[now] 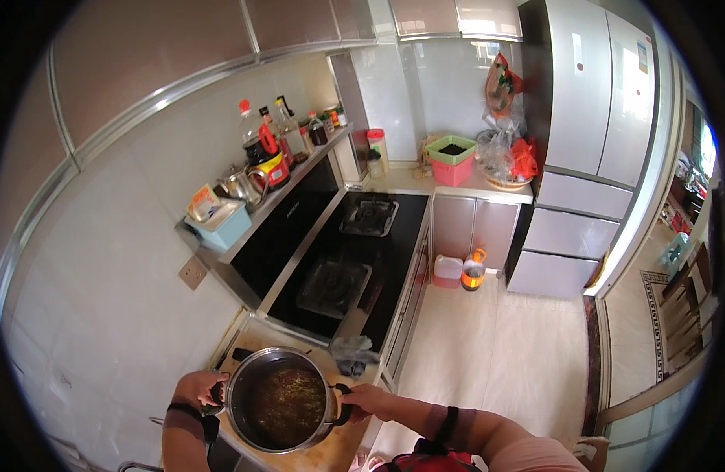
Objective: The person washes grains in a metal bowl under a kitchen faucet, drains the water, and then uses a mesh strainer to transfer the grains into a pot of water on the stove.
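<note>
A stainless steel pot [235,413] with two black side handles is before me, over a wooden board [345,439]. Brown liquid with light bits in it fills part of the pot. My left hand [208,389] grips the handle on the left, and my right hand [362,402] holds the one on the right. Whether the pot rests on the board or hangs just above it, I cannot tell. Beyond the pot, a crumpled grey cloth [352,352] lies by the near edge of the black gas cooktop [315,253].
A wall ledge beside the cooktop carries a light blue bin [224,229], a metal kettle [240,184] and several sauce bottles [289,133]. Pink and green baskets [453,168] stand on the far counter. A fridge [581,118] rises at the right. Two jugs [448,271] sit on the floor.
</note>
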Action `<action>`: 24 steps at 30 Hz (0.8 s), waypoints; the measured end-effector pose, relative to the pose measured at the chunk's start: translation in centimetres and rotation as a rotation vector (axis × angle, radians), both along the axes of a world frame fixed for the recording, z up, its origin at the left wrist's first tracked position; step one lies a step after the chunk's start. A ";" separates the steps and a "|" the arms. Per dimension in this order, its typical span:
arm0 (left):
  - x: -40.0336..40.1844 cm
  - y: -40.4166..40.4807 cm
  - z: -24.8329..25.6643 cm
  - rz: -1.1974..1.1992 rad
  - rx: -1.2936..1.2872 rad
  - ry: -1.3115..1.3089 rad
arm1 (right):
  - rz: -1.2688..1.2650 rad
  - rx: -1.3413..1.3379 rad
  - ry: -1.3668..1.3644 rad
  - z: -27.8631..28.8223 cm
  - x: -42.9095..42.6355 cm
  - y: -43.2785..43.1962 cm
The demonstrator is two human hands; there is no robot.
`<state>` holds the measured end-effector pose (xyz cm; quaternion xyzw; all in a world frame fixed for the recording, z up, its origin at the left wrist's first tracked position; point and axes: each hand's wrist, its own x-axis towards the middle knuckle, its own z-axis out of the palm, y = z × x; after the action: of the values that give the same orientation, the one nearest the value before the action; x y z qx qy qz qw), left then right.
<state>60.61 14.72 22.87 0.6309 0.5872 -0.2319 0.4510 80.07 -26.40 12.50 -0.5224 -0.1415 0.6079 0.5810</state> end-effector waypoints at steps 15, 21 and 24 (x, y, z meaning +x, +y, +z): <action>21.3 -19.6 -4.7 0.281 -0.335 -0.673 | -0.491 -0.089 -0.500 2.6 26.6 -14.7; 31.7 -22.1 -4.3 0.138 -0.232 -0.626 | -0.679 -0.052 -0.433 1.7 35.1 -17.0; 36.8 -21.2 -4.5 0.064 -0.235 -0.651 | -0.750 -0.043 -0.421 1.8 40.0 -16.7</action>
<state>97.37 -6.44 18.39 0.5969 0.4012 -0.0704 0.6912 120.11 -43.14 14.30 -0.6623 -0.0448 0.2375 0.7092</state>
